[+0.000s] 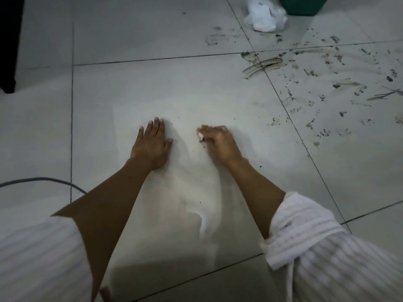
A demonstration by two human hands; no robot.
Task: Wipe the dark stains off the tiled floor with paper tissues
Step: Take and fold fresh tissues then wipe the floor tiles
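Dark stains (327, 68) of smeared, muddy grime lie over the pale grey tiled floor (152, 29), thickest toward its far right part, where curved smears cross the grout lines and speckles trail down along the right edge of the view. We judge the job well short of done: the large tile under our hands looks mostly clean, with only a few tiny dark crumbs near our right wrist and lower down between our arms, while the whole right-hand patch appears untouched or only half smeared.

Our left hand (150, 144) lies flat on the tile, palm down, its fingers (156, 127) straight and close together with the thumb set slightly apart; it holds nothing and seems only to brace us. Our right hand (220, 142) is just beside it on the same tile, blurred, its fingers (209, 128) curled over and pinching a small scrap of soiled white paper tissue (200, 137), of which only a corner peeks out at the fingertips, pressed to the floor. How tightly the scrap is gripped we cannot tell through the blur.

A crumpled heap of white tissue and thin plastic (265, 17) sits at the far edge of the floor, touching or just beside a green plastic bin (303, 5) in the far right corner. A grey cable (43, 180) curves in from the left edge near our white striped sleeve (327, 258). We reckon the scrap in hand is nearly spent, so the big patch will want fresh tissue from that heap.
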